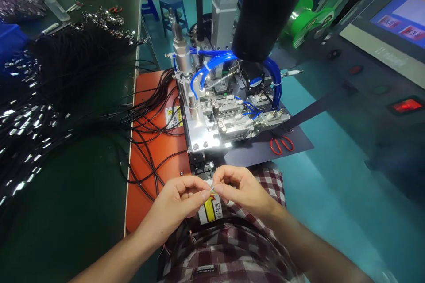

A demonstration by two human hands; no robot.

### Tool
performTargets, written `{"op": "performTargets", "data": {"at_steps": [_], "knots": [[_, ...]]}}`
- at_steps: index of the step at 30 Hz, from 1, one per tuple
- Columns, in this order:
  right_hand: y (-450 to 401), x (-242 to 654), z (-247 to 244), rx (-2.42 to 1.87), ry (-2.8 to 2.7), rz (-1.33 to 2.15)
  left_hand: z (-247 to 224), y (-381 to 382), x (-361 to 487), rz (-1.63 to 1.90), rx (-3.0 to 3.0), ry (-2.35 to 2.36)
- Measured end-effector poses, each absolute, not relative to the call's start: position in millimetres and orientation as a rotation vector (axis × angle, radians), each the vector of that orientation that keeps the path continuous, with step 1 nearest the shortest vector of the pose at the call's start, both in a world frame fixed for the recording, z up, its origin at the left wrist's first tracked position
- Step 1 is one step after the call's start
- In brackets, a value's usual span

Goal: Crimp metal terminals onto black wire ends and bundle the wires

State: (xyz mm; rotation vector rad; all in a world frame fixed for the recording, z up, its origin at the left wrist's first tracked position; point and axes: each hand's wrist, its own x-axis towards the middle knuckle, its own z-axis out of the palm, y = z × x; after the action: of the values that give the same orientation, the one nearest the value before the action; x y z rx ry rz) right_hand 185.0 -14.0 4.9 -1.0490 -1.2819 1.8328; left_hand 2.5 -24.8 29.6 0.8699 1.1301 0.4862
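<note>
My left hand (184, 196) and my right hand (241, 188) meet at the near end of the machine, in front of my lap. Thumb and forefinger of each are pinched together around a thin pale wire-like piece (213, 189). Its exact kind is too small to make out, and the fingertips cover most of it. Just beneath the fingers is a white label (210, 214) with a yellow arrow. Behind them stands the metal machine (206, 128), with blue air tubes (215, 59) over it and black cables (149, 119) along its left side.
An orange board (142, 203) lies under the cables. To the left, a dark table (89, 194) bears a large heap of black cables (76, 48) with shiny ends. Red-handled scissors (281, 145) rest right of the machine. A black cylinder (262, 17) hangs overhead; a screen (401, 17) stands at right.
</note>
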Motion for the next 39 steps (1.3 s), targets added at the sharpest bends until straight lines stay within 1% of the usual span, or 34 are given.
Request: {"op": "performTargets", "data": {"at_steps": [6,17,25,28,33,39], "knots": [[-8.0,189.9,6.1,-0.956,-1.43,1.813,29.2,-24.0,2.5,0.489,0.866,1.12],[-18.9,181.9,4.1,-1.034,-1.323,1.704,27.0,-24.2,-0.3,0.545,0.802,1.084],[-10.1,188.4,8.8,-0.964,-1.514,1.659,25.1,-23.7,1.6,0.476,0.858,1.103],[-8.5,190.6,10.9,-0.948,-1.574,1.634,28.0,-24.6,4.9,0.499,0.885,1.133],[-15.8,186.4,9.8,-1.084,-1.504,1.558,30.3,-27.3,9.6,0.564,0.873,1.202],[-30.0,174.9,7.2,-1.261,-1.433,1.368,27.5,-29.1,8.3,0.555,0.902,1.237]]}}
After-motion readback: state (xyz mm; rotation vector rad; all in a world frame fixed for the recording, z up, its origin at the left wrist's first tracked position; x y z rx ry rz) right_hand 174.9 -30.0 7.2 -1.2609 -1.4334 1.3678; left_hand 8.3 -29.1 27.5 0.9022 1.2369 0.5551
